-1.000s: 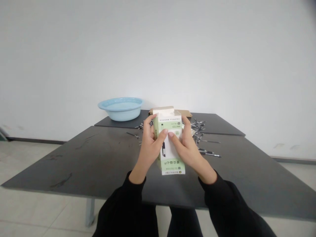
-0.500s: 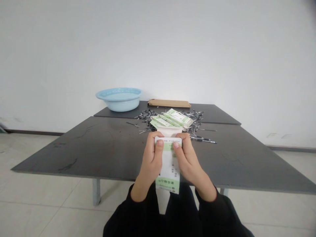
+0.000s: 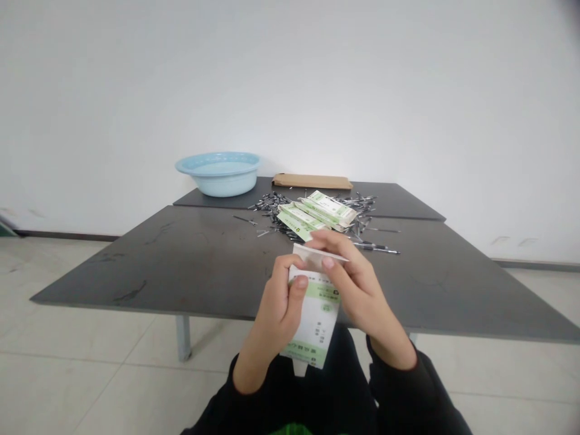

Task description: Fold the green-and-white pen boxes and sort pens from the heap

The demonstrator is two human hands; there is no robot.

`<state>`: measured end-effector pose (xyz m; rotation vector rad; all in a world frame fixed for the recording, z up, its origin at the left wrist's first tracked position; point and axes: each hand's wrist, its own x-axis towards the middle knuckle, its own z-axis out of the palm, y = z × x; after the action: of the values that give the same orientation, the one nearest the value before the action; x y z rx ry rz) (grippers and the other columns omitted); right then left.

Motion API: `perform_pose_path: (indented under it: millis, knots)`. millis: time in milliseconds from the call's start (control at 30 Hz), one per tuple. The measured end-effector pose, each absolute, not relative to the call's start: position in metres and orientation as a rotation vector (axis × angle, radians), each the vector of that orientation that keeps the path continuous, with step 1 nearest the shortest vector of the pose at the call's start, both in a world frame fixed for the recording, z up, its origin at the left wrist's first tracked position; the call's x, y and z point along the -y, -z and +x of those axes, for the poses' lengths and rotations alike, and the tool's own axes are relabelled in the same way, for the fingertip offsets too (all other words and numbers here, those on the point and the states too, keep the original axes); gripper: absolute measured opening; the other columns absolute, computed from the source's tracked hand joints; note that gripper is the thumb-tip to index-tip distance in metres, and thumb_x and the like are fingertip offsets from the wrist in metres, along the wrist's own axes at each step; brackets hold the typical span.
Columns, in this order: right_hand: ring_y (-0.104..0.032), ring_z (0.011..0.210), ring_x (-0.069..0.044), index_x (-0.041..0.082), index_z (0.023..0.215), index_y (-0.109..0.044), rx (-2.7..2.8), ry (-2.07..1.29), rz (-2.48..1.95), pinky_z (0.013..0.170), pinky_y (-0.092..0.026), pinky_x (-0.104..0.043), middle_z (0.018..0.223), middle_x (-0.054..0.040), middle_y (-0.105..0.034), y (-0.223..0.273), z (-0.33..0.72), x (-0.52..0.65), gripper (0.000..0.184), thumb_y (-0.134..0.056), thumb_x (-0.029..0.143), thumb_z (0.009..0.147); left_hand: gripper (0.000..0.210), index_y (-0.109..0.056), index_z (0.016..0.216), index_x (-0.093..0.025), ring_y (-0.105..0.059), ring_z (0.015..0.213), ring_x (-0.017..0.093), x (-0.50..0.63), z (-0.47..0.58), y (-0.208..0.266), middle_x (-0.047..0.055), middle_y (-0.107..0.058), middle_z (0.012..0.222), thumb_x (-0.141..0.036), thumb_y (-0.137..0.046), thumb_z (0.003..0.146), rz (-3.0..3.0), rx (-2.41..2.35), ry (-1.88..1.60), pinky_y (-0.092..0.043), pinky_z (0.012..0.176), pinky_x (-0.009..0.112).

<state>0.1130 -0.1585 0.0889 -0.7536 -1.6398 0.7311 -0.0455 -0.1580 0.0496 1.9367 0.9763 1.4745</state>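
Observation:
A flat green-and-white cardboard box (image 3: 317, 314) with printed text is held upright near the table's front edge, over my lap. My left hand (image 3: 281, 302) grips its left side, thumb on the printed face. My right hand (image 3: 351, 281) pinches the white end flap (image 3: 312, 257) at the top, thumb inside and fingers behind. The flap is bent over at an angle. A narrow white tab shows at the box's lower end. Beyond my hands, more green-and-white boxes (image 3: 328, 208) lie on a heap of black and clear pens (image 3: 276, 205).
A light blue plastic basin (image 3: 222, 175) stands at the back left of the dark table (image 3: 190, 266). Behind the pens lies a long brown cardboard piece (image 3: 312, 181). Several loose pens (image 3: 376, 247) stick out to the right of the heap. A pale wall rises behind.
My right hand has moved from the box's right side up to its top flap, which is now folded partly over. The box has tilted slightly, and the view has shifted a little.

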Motion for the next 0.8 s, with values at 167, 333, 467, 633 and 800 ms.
perform_pose_path:
  millis: [167, 333, 467, 633, 800]
  knots:
    - [-0.067, 0.106, -0.024, 0.028, 0.113, -0.07, 1.728, -0.704, -0.76, 0.091, -0.054, -0.038, 0.115, -0.0058, -0.073, -0.096, 0.116, 0.162, 0.021, -0.06, 0.035, 0.096, 0.018, -0.045, 0.12, -0.027, -0.061, 0.097, 0.019, 0.158, -0.047, -0.046, 0.005, -0.059, 0.107, -0.033, -0.041, 0.104, 1.995, -0.967, -1.51, -0.049, 0.082, 0.034]
    - [-0.068, 0.103, -0.022, 0.028, 0.11, -0.074, 1.718, -0.717, -0.796, 0.089, -0.055, -0.035, 0.111, -0.005, -0.074, -0.095, 0.118, 0.163, 0.021, -0.056, 0.027, 0.097, 0.031, -0.028, 0.131, -0.031, -0.065, 0.096, 0.018, 0.161, -0.042, -0.04, 0.007, -0.059, 0.117, -0.033, -0.042, 0.104, 1.816, -0.796, -1.5, -0.054, 0.078, 0.034]
    - [-0.068, 0.104, -0.023, 0.029, 0.109, -0.077, 1.707, -0.757, -0.783, 0.089, -0.055, -0.038, 0.11, -0.0054, -0.075, -0.094, 0.122, 0.164, 0.024, -0.056, 0.026, 0.097, 0.042, -0.021, 0.139, -0.032, -0.066, 0.108, 0.022, 0.165, -0.04, -0.04, 0.012, -0.058, 0.131, -0.033, -0.043, 0.103, 1.756, -0.773, -1.449, -0.056, 0.079, 0.036]
    - [-0.068, 0.109, -0.024, 0.033, 0.113, -0.077, 1.718, -0.814, -0.726, 0.091, -0.056, -0.041, 0.116, -0.0057, -0.074, -0.095, 0.125, 0.168, 0.026, -0.057, 0.027, 0.097, 0.042, -0.038, 0.142, -0.029, -0.059, 0.125, 0.025, 0.166, -0.045, -0.042, 0.012, -0.056, 0.138, -0.032, -0.047, 0.101, 1.941, -0.905, -1.488, -0.051, 0.1, 0.041]
    - [-0.067, 0.107, -0.024, 0.032, 0.117, -0.075, 1.72, -0.801, -0.742, 0.089, -0.056, -0.039, 0.117, -0.0062, -0.072, -0.089, 0.127, 0.17, 0.026, -0.057, 0.031, 0.098, 0.048, -0.037, 0.148, -0.031, -0.054, 0.132, 0.024, 0.164, -0.048, -0.044, 0.009, -0.053, 0.144, -0.027, -0.047, 0.101, 2.082, -0.886, -1.496, -0.046, 0.108, 0.039]
